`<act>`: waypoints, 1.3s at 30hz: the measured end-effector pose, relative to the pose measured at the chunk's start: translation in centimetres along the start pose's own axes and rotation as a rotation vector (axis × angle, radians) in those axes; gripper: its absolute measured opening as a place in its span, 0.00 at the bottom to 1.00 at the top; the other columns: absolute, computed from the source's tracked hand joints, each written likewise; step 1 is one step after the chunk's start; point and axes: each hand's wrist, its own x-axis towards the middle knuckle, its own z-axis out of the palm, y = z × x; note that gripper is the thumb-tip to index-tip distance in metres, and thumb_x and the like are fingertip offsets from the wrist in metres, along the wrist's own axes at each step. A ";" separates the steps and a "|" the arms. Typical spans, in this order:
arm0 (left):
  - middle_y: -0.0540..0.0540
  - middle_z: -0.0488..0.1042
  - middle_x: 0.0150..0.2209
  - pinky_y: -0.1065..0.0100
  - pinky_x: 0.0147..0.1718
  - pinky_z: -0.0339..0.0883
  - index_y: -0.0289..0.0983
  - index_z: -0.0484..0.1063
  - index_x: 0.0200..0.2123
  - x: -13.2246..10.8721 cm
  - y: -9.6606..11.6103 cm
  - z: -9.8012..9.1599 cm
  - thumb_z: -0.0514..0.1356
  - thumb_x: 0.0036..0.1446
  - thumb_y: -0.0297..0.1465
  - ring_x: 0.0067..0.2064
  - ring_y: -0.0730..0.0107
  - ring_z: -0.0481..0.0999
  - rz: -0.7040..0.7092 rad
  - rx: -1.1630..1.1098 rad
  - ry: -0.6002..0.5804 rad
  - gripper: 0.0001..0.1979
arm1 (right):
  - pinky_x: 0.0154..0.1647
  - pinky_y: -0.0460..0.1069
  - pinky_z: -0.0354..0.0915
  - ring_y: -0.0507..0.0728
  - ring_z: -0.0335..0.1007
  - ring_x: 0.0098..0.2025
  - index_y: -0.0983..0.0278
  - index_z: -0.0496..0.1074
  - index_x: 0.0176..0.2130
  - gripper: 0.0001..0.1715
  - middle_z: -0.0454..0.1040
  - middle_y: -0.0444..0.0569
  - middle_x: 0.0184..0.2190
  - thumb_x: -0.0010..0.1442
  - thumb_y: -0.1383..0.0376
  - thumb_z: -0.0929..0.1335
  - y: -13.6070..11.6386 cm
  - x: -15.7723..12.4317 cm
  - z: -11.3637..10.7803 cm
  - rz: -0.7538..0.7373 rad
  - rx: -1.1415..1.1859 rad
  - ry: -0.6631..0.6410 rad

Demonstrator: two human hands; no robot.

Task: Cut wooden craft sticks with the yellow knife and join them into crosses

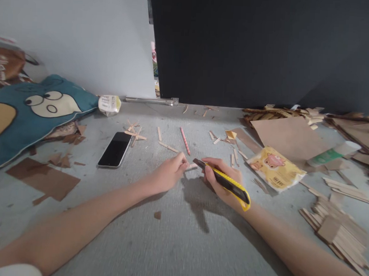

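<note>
My left hand (pixel 172 170) is closed, pinching one end of a short piece of wooden stick (pixel 191 166) just above the grey table. In my right hand (pixel 224 179) lies a yellow and black utility knife (pixel 228 182), its blade end tilted up toward the left, close to the stick's other end. Whether the blade touches the stick I cannot tell. Just beyond my hands is a red and white patterned pencil (pixel 185 141). Thin wooden stick pieces (pixel 168 147) rest to its left, and more cut pieces (pixel 214 138) lie to its right.
A phone (pixel 116 149) lies left of my hands, near a blue cartoon cushion (pixel 50 106). On the right are a yellow packet (pixel 275 168), a glue stick (pixel 333 154), brown cardboard (pixel 291 137) and piled wooden sticks (pixel 337 232). A dark panel (pixel 263 51) stands behind.
</note>
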 end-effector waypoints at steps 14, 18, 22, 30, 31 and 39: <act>0.48 0.67 0.27 0.64 0.38 0.58 0.39 0.68 0.27 0.4 -0.2 -0.1 0.56 0.65 0.28 0.36 0.61 0.67 0.130 0.304 0.072 0.12 | 0.26 0.44 0.68 0.51 0.75 0.23 0.61 0.78 0.40 0.18 0.77 0.42 0.21 0.72 0.52 0.66 0.1 0.1 0.3 0.113 0.088 -0.074; 0.49 0.70 0.28 0.67 0.32 0.57 0.38 0.74 0.32 0.7 -0.4 -0.3 0.59 0.62 0.29 0.30 0.67 0.69 -0.030 0.245 0.031 0.06 | 0.25 0.44 0.67 0.51 0.74 0.22 0.61 0.79 0.40 0.22 0.76 0.42 0.20 0.72 0.50 0.64 0.0 0.2 0.2 0.130 0.143 -0.128; 0.49 0.74 0.28 0.67 0.31 0.59 0.38 0.77 0.40 1.1 0.2 -2.0 0.57 0.67 0.35 0.29 0.67 0.72 -0.095 0.155 -0.214 0.11 | 0.31 0.45 0.70 0.52 0.77 0.26 0.61 0.81 0.39 0.26 0.78 0.45 0.23 0.73 0.48 0.62 -0.2 0.6 -0.4 0.159 0.084 -0.217; 0.41 0.72 0.52 0.53 0.59 0.63 0.44 0.79 0.54 1.5 -1.3 -4.0 0.66 0.62 0.44 0.56 0.54 0.68 0.284 0.221 -0.420 0.20 | 0.35 0.47 0.72 0.55 0.79 0.32 0.59 0.81 0.35 0.21 0.83 0.47 0.31 0.69 0.49 0.67 0.6 0.8 -0.2 0.165 0.191 -0.196; 0.41 0.72 0.53 0.52 0.59 0.63 0.44 0.79 0.55 1.5 -1.5 -3.9 0.66 0.62 0.44 0.57 0.53 0.68 0.299 0.241 -0.433 0.20 | 0.34 0.47 0.71 0.55 0.79 0.32 0.59 0.81 0.34 0.22 0.82 0.47 0.31 0.69 0.48 0.67 0.7 0.8 -0.1 0.178 0.209 -0.187; 0.41 0.70 0.53 0.50 0.59 0.63 0.46 0.79 0.56 1.3 -1.3 -3.7 0.64 0.64 0.43 0.57 0.52 0.66 0.307 0.315 -0.465 0.19 | 0.29 0.47 0.67 0.53 0.74 0.26 0.59 0.82 0.36 0.28 0.75 0.44 0.21 0.71 0.44 0.64 0.5 0.8 -0.3 0.221 0.175 -0.230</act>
